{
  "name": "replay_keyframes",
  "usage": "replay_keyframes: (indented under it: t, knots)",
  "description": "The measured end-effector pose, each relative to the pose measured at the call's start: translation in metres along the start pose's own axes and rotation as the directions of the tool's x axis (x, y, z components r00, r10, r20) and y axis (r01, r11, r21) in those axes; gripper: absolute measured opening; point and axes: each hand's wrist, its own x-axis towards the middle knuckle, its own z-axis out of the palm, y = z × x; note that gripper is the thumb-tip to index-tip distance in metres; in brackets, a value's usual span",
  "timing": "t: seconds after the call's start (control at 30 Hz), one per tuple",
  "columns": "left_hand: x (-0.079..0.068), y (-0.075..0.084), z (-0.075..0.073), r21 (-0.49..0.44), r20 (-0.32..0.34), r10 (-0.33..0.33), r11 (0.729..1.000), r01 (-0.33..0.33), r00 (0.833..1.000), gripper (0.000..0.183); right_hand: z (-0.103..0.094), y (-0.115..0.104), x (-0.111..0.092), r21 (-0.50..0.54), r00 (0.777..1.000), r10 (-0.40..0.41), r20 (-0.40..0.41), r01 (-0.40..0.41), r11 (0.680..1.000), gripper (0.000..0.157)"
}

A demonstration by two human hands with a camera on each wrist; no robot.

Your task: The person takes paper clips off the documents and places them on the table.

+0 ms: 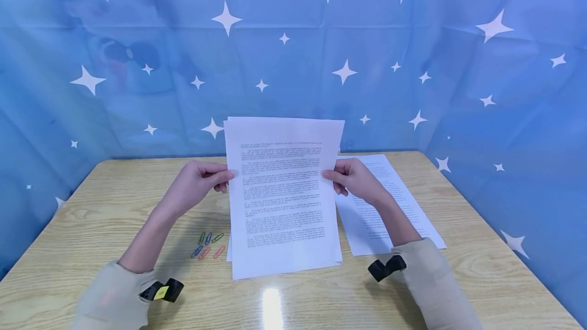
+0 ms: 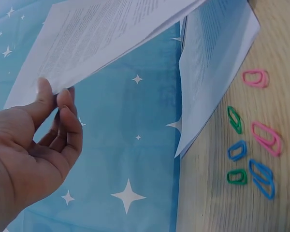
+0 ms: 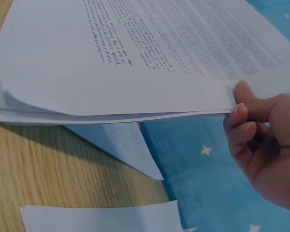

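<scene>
A thin bundle of printed sheets (image 1: 283, 129) is held up in front of the body, its text upside down in the head view. The left hand (image 1: 194, 185) pinches its left edge between thumb and fingers. On the opposite edge the right hand (image 1: 359, 181) pinches it the same way, thumb on the near face. The right wrist view shows the sheets' lower edges slightly fanned, with one corner curling. More printed paper (image 2: 210, 72) lies behind and below the bundle in the left wrist view, partly hidden by it.
Several coloured paper clips (image 1: 205, 253) in green, blue and pink lie on the wooden table (image 1: 114, 197), left of the bundle. A further printed stack (image 1: 399, 208) rests on the table under the right forearm. Behind the table hangs a blue curtain (image 1: 293, 90) with white stars.
</scene>
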Motion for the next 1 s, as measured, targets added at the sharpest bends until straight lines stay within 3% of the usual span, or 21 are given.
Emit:
replay_keyframes:
  t: [0.27, 0.73, 1.0]
  knots:
    - [0.003, 0.002, 0.002, -0.03, -0.031, 0.003, 1.0, -0.004, 0.999, 0.024, -0.003, 0.003, 0.001, 0.011, 1.0, -0.007, 0.007, 0.007, 1.0, 0.024]
    - [0.003, 0.001, 0.006, -0.019, 0.1, 0.077, 0.997, -0.075, 0.992, 0.018, -0.004, 0.002, -0.001, 0.022, 0.998, -0.043, -0.053, 0.045, 0.999, 0.024]
    - [0.004, 0.002, 0.011, 0.015, 0.015, 0.115, 0.993, -0.115, 0.993, 0.019, -0.002, -0.002, 0.0, 0.015, 0.993, -0.041, -0.111, 0.043, 0.999, 0.022]
